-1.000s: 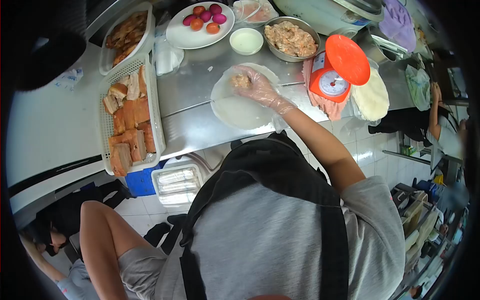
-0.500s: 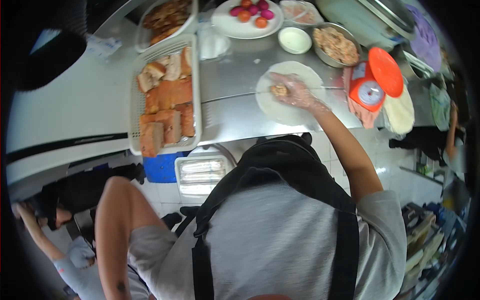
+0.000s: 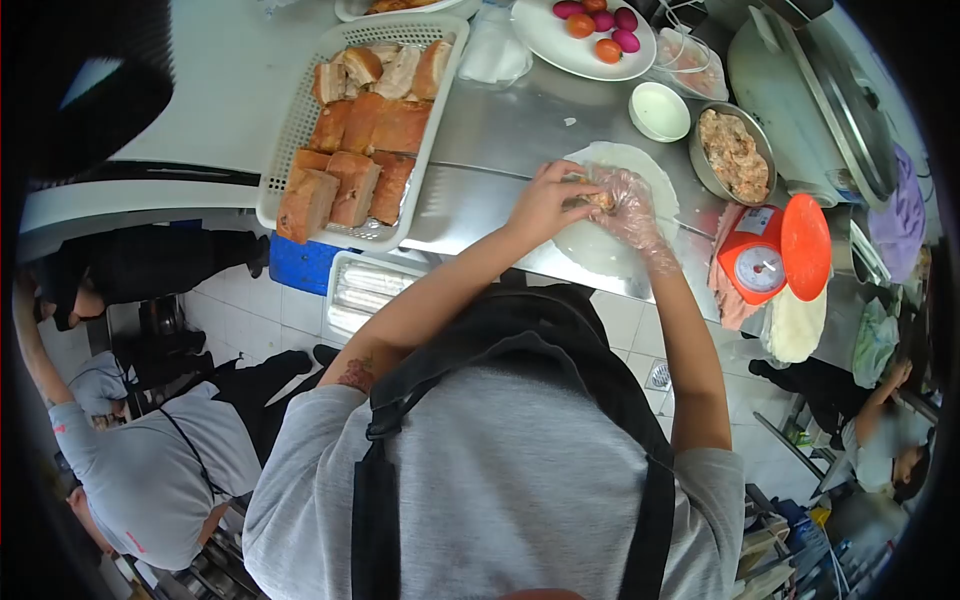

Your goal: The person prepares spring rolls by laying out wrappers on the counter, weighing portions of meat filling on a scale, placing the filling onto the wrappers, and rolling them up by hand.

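Note:
My right hand point(image 3: 632, 212), in a clear plastic glove, is cupped round a clump of pinkish minced filling point(image 3: 603, 201). From the left, my bare left hand point(image 3: 548, 204) reaches in, thumb and fingers closed at the edge of that clump. What its fingertips pinch is too small to make out. Both hands are above a round white disc point(image 3: 600, 252) on the steel counter. A metal bowl point(image 3: 699, 160) of the same sort of filling stands to the right of the disc. Behind the disc is a small white bowl point(image 3: 659, 112) with pale contents.
A white basket point(image 3: 426, 150) of roasted meat blocks stands left. At the back is a white plate point(image 3: 545, 38) of red and purple egg-shaped items. A red scale point(image 3: 757, 262) sits on a pink cloth at right. Co-workers point(image 3: 165, 475) are on both sides.
My left hand has come up from beside my body to meet my right hand at the filling. The camera view has shifted, and my right hand stays over the white disc.

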Demonstrator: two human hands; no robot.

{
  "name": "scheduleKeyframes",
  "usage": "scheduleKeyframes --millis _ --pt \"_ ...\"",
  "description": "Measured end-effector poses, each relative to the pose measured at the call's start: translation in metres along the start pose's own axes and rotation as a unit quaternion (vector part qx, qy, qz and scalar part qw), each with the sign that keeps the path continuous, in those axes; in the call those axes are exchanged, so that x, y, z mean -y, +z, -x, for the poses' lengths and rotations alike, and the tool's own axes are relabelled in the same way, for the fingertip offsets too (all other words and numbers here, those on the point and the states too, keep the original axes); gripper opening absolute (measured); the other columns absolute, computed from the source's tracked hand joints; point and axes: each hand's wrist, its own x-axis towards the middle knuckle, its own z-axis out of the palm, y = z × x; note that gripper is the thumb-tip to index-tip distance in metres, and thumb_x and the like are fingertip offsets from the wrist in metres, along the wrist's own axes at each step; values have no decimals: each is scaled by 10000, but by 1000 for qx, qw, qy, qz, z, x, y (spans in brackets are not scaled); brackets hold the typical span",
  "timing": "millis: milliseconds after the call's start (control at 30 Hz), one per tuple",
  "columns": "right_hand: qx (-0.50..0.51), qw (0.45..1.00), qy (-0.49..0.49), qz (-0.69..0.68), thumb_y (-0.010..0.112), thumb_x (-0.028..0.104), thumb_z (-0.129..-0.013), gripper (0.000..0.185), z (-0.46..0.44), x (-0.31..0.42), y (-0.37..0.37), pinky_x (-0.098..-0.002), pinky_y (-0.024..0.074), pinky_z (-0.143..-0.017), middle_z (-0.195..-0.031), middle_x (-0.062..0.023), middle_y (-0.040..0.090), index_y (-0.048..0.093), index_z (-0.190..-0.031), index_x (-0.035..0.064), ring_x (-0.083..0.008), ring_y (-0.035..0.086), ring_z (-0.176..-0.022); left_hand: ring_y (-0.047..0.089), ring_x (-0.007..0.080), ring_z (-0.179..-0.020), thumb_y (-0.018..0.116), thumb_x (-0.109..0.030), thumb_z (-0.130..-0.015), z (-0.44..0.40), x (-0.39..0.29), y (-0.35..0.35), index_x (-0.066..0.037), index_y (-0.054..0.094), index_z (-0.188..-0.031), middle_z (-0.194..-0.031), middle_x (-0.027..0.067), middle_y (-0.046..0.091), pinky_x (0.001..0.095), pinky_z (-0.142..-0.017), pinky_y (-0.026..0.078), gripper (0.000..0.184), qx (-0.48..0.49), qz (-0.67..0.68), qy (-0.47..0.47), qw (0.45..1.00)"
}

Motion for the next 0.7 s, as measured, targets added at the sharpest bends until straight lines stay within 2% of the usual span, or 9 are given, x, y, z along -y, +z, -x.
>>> scheduleKeyframes --millis 100,200,300,367,433,500,600,700 --pt "39 998 8 -43 856 264 -742 486 12 -21 0 -458 499 -925 -1064 -147 677 700 -1179 120 -368 616 -1045 591 275 -1107 838 -303 -774 -8 7 9 -264 802 -1074 -1197 54 620 381 -955 502 305 24 -28 -73 997" --pt "98 987 101 -78 868 293 -732 536 17 -36 5 -468 493 -943 -1098 -151 681 690 -1209 125 -374 613 -1066 606 253 -1057 840 -301 -769 -11 10 6 -260 811 -1042 -1161 34 636 366 -938 504 278 10 -33 -103 994" --pt "32 999 10 41 842 269 -764 381 4 -1 -18 -462 500 -928 -1019 -123 705 739 -1095 110 -351 641 -1007 604 250 -1055 849 -280 -761 -7 16 4 -255 808 -1061 -1168 41 634 364 -947 500 303 -12 -4 -83 996" --pt "0 1000 7 9 841 262 -769 392 -3 11 -9 -456 498 -945 -1029 -132 707 738 -1112 103 -354 643 -1020 600 246 -1060 859 -252 -750 -3 19 6 -248 807 -1071 -1173 42 634 362 -955 495 325 -40 43 -84 995" --pt "11 999 12 -32 856 269 -751 476 1 0 1 -453 498 -960 -1088 -151 692 714 -1175 104 -360 631 -1061 595 245 -1069 864 -222 -744 -2 17 6 -239 805 -1083 -1178 47 636 361 -965 490 345 -45 62 -83 994" --pt "65 994 21 -84 888 290 -712 638 4 -15 21 -453 499 -971 -1194 -180 661 667 -1283 112 -369 604 -1129 590 247 -1082 865 -188 -741 0 15 4 -228 802 -1098 -1182 56 638 362 -976 485 365 -30 50 -79 995" --pt "151 978 90 -117 898 271 -706 606 -3 -15 12 -444 516 -941 -1192 -173 658 678 -1245 100 -358 593 -1148 580 250 -1097 853 -162 -754 0 18 4 -225 801 -1103 -1183 61 639 362 -980 483 359 -38 46 -83 995" --pt "-11 994 57 -96 884 243 -729 393 -8 12 -6 -418 527 -874 -1037 -138 678 728 -1051 82 -326 617 -1067 576 256 -1104 846 -175 -763 -2 19 2 -229 801 -1103 -1192 57 638 363 -983 485 347 -16 70 -98 993"
